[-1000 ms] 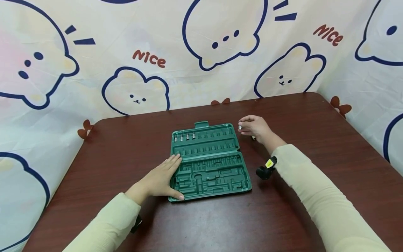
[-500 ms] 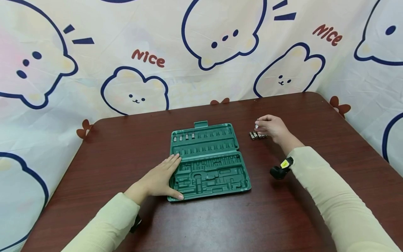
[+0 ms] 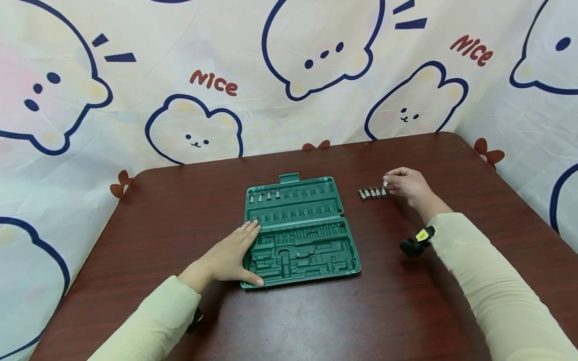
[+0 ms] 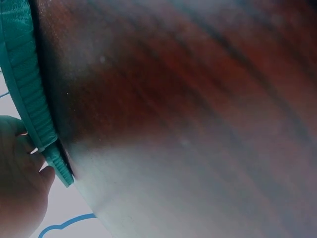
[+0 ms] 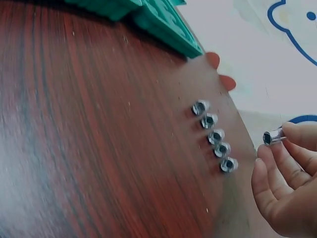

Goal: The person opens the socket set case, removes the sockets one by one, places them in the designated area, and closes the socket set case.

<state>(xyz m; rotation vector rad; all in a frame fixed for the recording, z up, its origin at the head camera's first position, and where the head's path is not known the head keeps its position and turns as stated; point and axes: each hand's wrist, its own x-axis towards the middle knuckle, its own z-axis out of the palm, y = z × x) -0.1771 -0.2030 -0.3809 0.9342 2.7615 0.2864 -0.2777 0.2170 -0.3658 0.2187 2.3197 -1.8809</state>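
Observation:
A green plastic tool case [image 3: 303, 205] lies unfolded on the table, its moulded slots mostly bare. Several small silver bit sockets [image 3: 260, 197] stand in its upper left row. My left hand [image 3: 227, 256] rests on the case's left edge with fingers extended; the left wrist view catches part of it beside the green edge. Right of the case, my right hand [image 3: 412, 188] pinches a small silver socket [image 5: 273, 137] between thumb and fingers, its hollow end facing the wrist camera. Several similar sockets [image 5: 216, 137] lie side by side on the table just left of that hand.
A dark reddish-brown table [image 3: 298, 326] spreads beneath everything. Behind it and along the sides hangs a pale curtain [image 3: 275, 125] printed with bears. The case's latch [image 3: 289, 178] sticks out at its far edge.
My right hand has moved rightward from beside the case with the socket in its fingers, bringing the row of sockets into sight. The left hand stays on the case.

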